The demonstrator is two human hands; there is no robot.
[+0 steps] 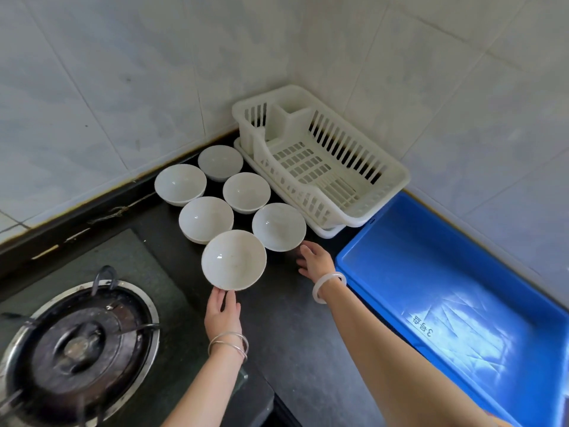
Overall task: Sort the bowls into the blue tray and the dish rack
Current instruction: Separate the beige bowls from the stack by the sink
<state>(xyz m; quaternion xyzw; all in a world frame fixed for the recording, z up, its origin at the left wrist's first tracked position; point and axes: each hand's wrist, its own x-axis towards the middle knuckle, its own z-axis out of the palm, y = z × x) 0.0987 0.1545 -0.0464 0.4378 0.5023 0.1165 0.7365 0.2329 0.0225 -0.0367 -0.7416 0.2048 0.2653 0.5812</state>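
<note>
Sitting on a dark counter point(295, 334) in a white-tiled corner, six bowls point(234, 260).

**Readable text: one label, blue tray**

I find a single marking, printed in white on the inner floor of the blue tray point(385, 260). It appears upside down from my view. I read the numeral "3" followed by two Chinese characters I cannot make out.

Both hands point(222, 312) point(315, 260) outstretched, fingers loosely spread.
</note>
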